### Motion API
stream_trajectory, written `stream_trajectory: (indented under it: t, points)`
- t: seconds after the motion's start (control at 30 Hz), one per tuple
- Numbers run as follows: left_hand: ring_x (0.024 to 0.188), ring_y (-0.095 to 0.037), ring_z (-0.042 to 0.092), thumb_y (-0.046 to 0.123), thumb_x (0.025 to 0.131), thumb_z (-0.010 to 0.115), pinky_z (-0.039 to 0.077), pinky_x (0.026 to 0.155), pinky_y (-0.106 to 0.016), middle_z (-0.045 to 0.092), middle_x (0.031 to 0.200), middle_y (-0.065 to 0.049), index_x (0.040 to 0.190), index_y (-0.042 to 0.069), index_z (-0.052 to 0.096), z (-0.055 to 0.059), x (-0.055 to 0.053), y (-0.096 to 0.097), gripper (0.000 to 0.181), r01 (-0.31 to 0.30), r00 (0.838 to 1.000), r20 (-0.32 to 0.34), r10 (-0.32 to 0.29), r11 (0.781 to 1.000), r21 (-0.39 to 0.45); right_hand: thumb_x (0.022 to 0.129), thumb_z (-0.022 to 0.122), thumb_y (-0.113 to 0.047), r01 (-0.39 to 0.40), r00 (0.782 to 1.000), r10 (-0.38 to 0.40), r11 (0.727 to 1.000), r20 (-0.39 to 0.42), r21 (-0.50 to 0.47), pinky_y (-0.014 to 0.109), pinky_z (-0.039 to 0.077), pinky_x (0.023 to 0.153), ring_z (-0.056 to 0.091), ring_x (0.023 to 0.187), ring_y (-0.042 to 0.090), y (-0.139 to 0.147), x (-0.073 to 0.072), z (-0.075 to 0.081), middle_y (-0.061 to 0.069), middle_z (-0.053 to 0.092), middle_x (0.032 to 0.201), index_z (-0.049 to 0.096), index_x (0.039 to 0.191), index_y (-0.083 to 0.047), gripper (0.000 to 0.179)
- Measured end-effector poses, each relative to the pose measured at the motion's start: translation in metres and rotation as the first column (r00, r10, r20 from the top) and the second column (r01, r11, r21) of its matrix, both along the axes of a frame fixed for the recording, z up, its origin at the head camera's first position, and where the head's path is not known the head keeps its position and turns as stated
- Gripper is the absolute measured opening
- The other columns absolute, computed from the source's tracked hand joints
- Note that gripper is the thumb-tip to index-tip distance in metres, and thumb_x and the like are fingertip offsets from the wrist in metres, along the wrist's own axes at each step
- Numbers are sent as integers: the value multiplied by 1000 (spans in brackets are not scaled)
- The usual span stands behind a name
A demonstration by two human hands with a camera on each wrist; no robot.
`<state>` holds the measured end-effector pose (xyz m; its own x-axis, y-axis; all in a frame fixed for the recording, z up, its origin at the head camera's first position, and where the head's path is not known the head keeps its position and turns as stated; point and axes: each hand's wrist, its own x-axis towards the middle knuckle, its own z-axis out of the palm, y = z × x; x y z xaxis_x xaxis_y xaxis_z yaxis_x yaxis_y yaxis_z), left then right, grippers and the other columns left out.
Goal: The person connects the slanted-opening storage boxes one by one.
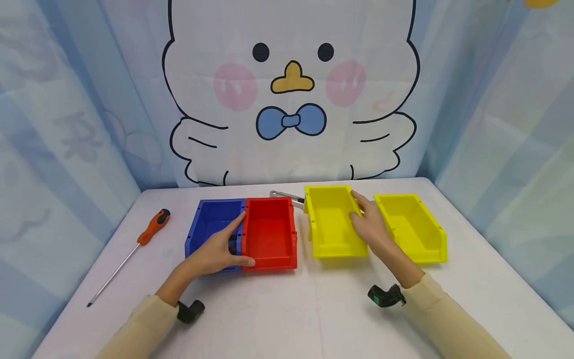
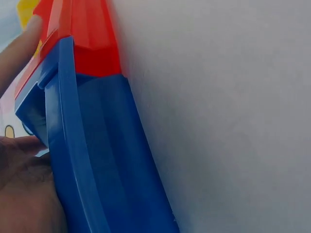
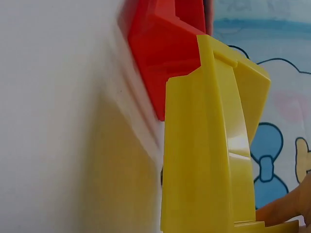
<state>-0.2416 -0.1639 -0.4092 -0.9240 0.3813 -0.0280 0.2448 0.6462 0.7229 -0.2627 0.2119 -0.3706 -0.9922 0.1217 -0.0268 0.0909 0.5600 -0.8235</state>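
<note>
My left hand (image 1: 214, 254) reaches over a blue bin (image 1: 218, 215), thumb and index finger spread and fairly straight. Its thumb rests on the front edge of a red bin (image 1: 270, 229) set against the blue one; the index fingertip touches the rim where they meet. Its other fingers are mostly hidden. Something dark shows inside the blue bin below the index finger. With my right hand (image 1: 371, 224) I grip the right wall of a yellow bin (image 1: 334, 219), held just above the table with a shadow beneath. The right wrist view shows this yellow bin (image 3: 199, 155) beside the red one.
A second yellow bin (image 1: 414, 227) stands to the right of my right hand. Behind the red and held yellow bins lies a metal tool (image 1: 287, 195), partly hidden. An orange-handled screwdriver (image 1: 152, 228) lies at the left of the white table (image 1: 287, 319). Printed curtains enclose the table's back and sides.
</note>
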Motion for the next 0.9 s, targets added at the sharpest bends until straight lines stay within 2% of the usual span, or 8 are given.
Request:
stream_trajectory:
  t: [0.23, 0.43, 0.67, 0.9]
  points:
    - [157, -51, 34, 40, 82, 91, 55, 109, -62, 27, 175, -22, 173, 21, 9, -2, -2, 2, 124, 1, 1000, 5, -1, 1000, 7, 109, 43, -6, 5, 1000, -4, 998, 9, -68, 55, 38, 129, 39, 157, 39, -10, -3, 10, 20, 32, 173, 24, 170, -18, 65]
    - [157, -52, 35, 40, 82, 92, 55, 108, -62, 27, 175, -22, 172, 20, 11, -2, -2, 2, 123, -7, 1000, 5, 7, 1000, 14, 109, 43, -7, 1, 1000, 1, 997, 15, -73, 54, 41, 127, 45, 152, 39, -15, -3, 16, 20, 33, 173, 23, 170, -20, 66]
    - [157, -52, 34, 40, 82, 92, 55, 109, -63, 27, 175, -22, 172, 22, 10, 2, -1, 2, 123, -7, 1000, 11, 7, 1000, 13, 109, 43, -8, -4, 1000, 7, 996, 27, -85, 54, 39, 128, 44, 153, 38, -20, -3, 20, 20, 33, 173, 24, 170, -20, 65]
    - [157, -51, 34, 42, 81, 92, 54, 110, -64, 27, 175, -21, 172, 24, 11, -1, -1, 0, 123, -21, 1000, 18, 21, 1000, 10, 111, 43, -9, -3, 999, 8, 996, 53, -87, 53, 40, 128, 45, 151, 38, -23, -3, 20, 20, 32, 173, 23, 171, -20, 64]
